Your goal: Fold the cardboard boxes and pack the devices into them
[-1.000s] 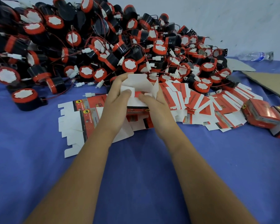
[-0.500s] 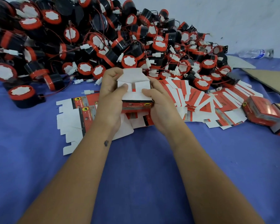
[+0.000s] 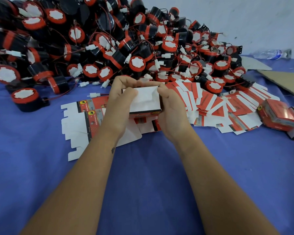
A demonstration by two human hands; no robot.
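Observation:
I hold a small red and white cardboard box (image 3: 145,100) between both hands above the blue table, its white flaps folded flat over the end facing me. My left hand (image 3: 120,100) grips its left side with the thumb pressing on the flaps. My right hand (image 3: 170,107) grips the right side, fingers curled behind it. A big heap of black and red round devices (image 3: 109,41) with wires lies behind. Flat unfolded boxes (image 3: 215,102) are spread to the right and more flat boxes (image 3: 80,119) under my left wrist.
Several folded red boxes (image 3: 278,114) sit at the right edge. A brown cardboard sheet (image 3: 285,80) and a plastic bottle (image 3: 271,53) lie at the back right. The blue cloth (image 3: 143,175) covers the table in front of me.
The box's upright back flap has been folded down over the side flaps, closing that end. Both hands have stayed on the box and tightened around it.

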